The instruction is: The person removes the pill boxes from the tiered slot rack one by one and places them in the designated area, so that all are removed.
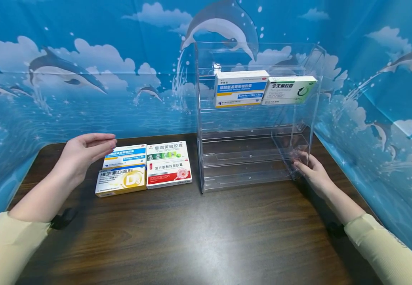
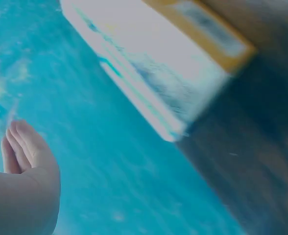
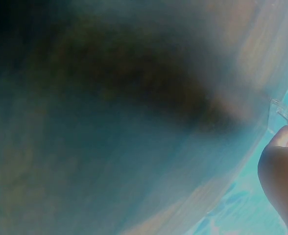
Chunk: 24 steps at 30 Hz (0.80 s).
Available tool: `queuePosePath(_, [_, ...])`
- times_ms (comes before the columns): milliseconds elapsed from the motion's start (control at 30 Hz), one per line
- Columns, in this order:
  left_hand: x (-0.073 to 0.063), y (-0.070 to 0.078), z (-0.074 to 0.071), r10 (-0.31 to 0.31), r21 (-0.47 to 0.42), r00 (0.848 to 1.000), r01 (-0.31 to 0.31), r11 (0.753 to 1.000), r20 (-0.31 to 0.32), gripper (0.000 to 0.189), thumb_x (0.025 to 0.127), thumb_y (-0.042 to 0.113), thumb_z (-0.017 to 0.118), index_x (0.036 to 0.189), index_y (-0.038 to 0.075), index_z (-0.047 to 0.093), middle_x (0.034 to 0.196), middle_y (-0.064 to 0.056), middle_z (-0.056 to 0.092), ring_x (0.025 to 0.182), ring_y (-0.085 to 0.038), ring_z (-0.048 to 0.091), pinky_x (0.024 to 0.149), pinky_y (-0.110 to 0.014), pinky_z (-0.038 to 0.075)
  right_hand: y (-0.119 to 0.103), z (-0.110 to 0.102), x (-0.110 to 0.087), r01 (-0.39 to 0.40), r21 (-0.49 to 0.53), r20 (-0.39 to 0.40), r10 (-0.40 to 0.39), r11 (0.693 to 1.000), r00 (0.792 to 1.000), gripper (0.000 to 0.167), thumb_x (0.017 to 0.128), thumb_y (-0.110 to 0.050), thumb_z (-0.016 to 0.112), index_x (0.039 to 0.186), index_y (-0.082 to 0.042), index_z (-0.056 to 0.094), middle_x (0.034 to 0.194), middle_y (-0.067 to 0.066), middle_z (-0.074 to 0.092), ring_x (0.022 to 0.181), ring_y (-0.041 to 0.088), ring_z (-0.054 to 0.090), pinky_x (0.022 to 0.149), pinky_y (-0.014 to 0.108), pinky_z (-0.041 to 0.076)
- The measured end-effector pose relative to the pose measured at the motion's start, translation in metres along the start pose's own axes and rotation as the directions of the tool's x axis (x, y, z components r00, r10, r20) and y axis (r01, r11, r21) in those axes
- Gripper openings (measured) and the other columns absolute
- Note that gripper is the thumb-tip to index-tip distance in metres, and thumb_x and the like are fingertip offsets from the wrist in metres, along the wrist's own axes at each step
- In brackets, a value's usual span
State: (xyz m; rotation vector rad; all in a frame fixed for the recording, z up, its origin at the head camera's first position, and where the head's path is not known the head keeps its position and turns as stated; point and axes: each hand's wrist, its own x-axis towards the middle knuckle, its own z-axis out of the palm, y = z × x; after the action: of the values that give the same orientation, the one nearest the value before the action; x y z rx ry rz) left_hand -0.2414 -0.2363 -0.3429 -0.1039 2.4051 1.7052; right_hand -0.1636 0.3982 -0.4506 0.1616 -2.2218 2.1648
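My left hand (image 1: 81, 154), its fingers fairly straight and together, hovers beside the left end of several medicine boxes on the table. Nearest it are a blue-and-white box (image 1: 129, 156) and a yellow-and-white vitamin D box (image 1: 121, 180). A green-and-white box (image 1: 166, 149) and a red-and-white box (image 1: 168, 172) lie to their right. In the left wrist view, the same hand (image 2: 29, 171) appears empty. With thumb and fingers, my right hand (image 1: 313, 174) grips the lower right side of a clear plastic display rack (image 1: 200, 158). Part of this hand (image 3: 281, 166) shows in the right wrist view.
High on the rack stand a blue, white and orange box (image 1: 241, 89) and a green-and-white box (image 1: 290, 90), side by side. The rack's lower tiers hold nothing visible. Blue dolphin-print cloth (image 1: 120, 107) encloses the dark wooden table (image 1: 177, 233) at the back and sides.
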Motion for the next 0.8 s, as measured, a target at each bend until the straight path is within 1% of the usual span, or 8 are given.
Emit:
queuePosePath(67, [0.0,0.012,0.007,0.024,-0.028,0.999,-0.023,0.999,0.028,0.032,0.103,0.029,0.072,0.132,0.02,0.063,0.098,0.031,0.07,0.093,0.014,0.07,0.08,-0.006,0.058,0.0,0.001,0.0,0.008,0.009,0.007,-0.009,1.0,1.0,0.032,0.11,0.0,0.051,0.13,-0.023,0.06,0.127,-0.02,0.072,0.118,-0.007,0.066,0.098,0.008,0.053])
queuePosePath(133, [0.0,0.022,0.014,0.044,-0.03,0.998,-0.043,0.999,0.053,0.03,0.104,0.029,0.071,0.132,0.02,0.064,0.101,0.03,0.071,0.095,0.012,0.071,0.082,-0.006,0.057,0.0,0.001,0.0,0.017,0.019,0.011,-0.017,1.0,1.0,0.032,0.11,0.0,0.051,0.13,-0.023,0.061,0.127,-0.019,0.072,0.118,-0.006,0.066,0.098,0.008,0.053])
queuePosePath(267, [-0.001,0.043,0.031,0.058,0.004,0.994,-0.058,0.998,0.091,0.048,0.104,0.034,0.07,0.146,0.013,0.059,0.108,0.028,0.07,0.1,0.011,0.07,0.094,-0.012,0.058,0.0,0.001,0.0,0.025,0.037,0.017,-0.026,0.999,1.0,0.032,0.11,0.001,0.051,0.129,-0.022,0.061,0.127,-0.018,0.073,0.118,-0.005,0.067,0.098,0.009,0.054])
queuePosePath(367, [-0.003,0.057,0.043,0.078,0.007,0.991,-0.08,0.997,0.111,0.056,0.104,0.036,0.069,0.152,0.009,0.056,0.11,0.027,0.07,0.103,0.01,0.07,0.101,-0.016,0.057,-0.001,0.001,0.001,0.022,0.041,0.018,-0.023,0.999,1.0,0.032,0.11,0.001,0.05,0.129,-0.022,0.061,0.127,-0.018,0.073,0.118,-0.005,0.067,0.098,0.009,0.054])
queuePosePath(567, [-0.004,0.082,0.064,0.177,-0.047,0.976,-0.172,0.984,0.128,0.048,0.104,0.029,0.07,0.146,0.005,0.061,0.109,0.023,0.073,0.105,0.004,0.072,0.097,-0.014,0.058,-0.001,0.001,0.003,0.025,0.043,0.02,-0.026,0.999,0.999,0.032,0.11,0.002,0.05,0.131,-0.021,0.061,0.127,-0.017,0.073,0.118,-0.005,0.067,0.099,0.009,0.054])
queuePosePath(633, [-0.004,0.091,0.071,0.202,-0.055,0.971,-0.197,0.979,0.125,0.046,0.104,0.028,0.071,0.144,0.006,0.064,0.113,0.018,0.074,0.106,0.003,0.072,0.101,-0.018,0.058,-0.001,0.002,0.003,0.026,0.039,0.017,-0.026,0.999,1.0,0.032,0.11,0.002,0.05,0.13,-0.021,0.061,0.127,-0.018,0.073,0.118,-0.005,0.068,0.098,0.008,0.054])
queuePosePath(733, [-0.004,0.103,0.083,0.236,-0.071,0.963,-0.228,0.971,0.13,0.042,0.104,0.025,0.07,0.142,0.007,0.066,0.124,0.008,0.075,0.11,0.0,0.072,0.111,-0.028,0.056,-0.001,0.002,0.001,0.02,0.033,0.011,-0.02,0.999,1.0,0.032,0.11,0.002,0.05,0.13,-0.02,0.06,0.126,-0.018,0.073,0.116,-0.006,0.068,0.097,0.008,0.054])
queuePosePath(800, [-0.004,0.11,0.091,0.258,-0.083,0.957,-0.249,0.965,0.133,0.039,0.105,0.023,0.069,0.14,0.006,0.067,0.13,0.0,0.074,0.111,-0.002,0.072,0.115,-0.034,0.054,-0.001,0.002,0.0,0.012,0.03,0.004,-0.012,0.999,1.0,0.031,0.11,0.002,0.05,0.129,-0.02,0.06,0.125,-0.019,0.073,0.116,-0.006,0.068,0.096,0.008,0.054])
